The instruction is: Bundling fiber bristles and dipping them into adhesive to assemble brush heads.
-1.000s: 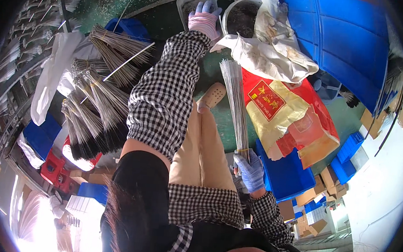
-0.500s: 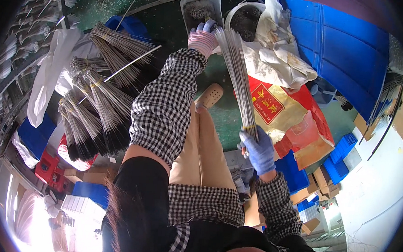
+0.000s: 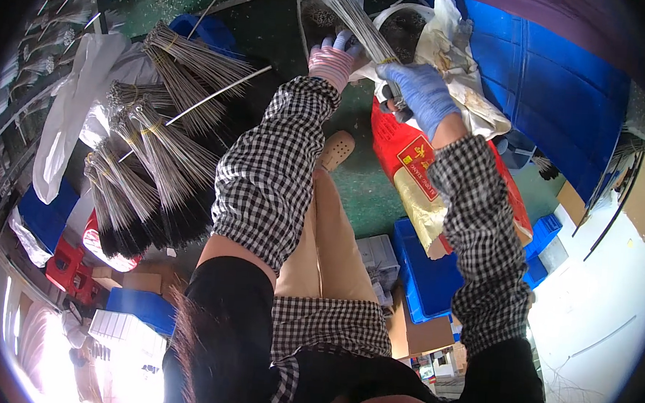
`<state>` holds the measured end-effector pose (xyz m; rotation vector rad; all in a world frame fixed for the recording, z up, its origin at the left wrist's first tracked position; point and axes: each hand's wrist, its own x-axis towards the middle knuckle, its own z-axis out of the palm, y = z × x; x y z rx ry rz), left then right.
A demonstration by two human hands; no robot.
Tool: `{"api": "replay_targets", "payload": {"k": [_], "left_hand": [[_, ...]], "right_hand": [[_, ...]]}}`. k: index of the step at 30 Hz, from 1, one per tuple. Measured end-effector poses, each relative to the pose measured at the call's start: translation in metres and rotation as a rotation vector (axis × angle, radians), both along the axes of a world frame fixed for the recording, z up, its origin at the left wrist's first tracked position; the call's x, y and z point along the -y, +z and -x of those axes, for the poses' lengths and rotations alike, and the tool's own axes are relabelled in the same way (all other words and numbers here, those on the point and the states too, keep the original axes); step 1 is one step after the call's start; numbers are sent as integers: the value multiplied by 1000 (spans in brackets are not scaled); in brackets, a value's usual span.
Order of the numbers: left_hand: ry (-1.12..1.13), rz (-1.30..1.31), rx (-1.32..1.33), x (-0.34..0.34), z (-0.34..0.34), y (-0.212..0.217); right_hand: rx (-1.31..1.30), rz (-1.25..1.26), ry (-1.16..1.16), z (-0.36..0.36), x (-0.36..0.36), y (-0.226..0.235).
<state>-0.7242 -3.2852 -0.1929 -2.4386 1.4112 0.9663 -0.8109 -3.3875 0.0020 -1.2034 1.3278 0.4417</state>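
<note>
My left hand (image 3: 335, 59), in a light glove with a pink striped cuff, reaches to the near end of a pale tub (image 3: 301, 34) holding a grey-brown mass of fine pieces (image 3: 321, 13). Its fingers curl there, and what they grip is hidden. My right hand (image 3: 423, 93), in a lilac-blue glove, is closed around the lower end of a bundle of thin metal rods (image 3: 354, 19). The rods slant up and left, with their far ends over the tub. Dark material shows below the right fist.
A white bucket (image 3: 382, 19) with dark contents and a crumpled white sack (image 3: 449, 58) lie right of the tub. Below is a red and gold bag (image 3: 406, 158). Several black-ended rod bundles (image 3: 159, 147) are at left. Blue crates (image 3: 428, 282) stand lower right.
My right hand has moved up and forward with the rod bundle, swinging the rods' far ends leftward over the tub. My left hand has stayed by the tub.
</note>
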Motion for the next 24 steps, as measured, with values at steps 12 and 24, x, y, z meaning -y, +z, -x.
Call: {"api": "replay_targets", "payload": {"k": [12, 24], "left_hand": [[-125, 119, 55, 8, -24, 19], [250, 168, -115, 17, -10, -22]], "right_hand": [[-25, -22, 201, 2, 37, 29], [-118, 144, 545, -23, 71, 30]]}}
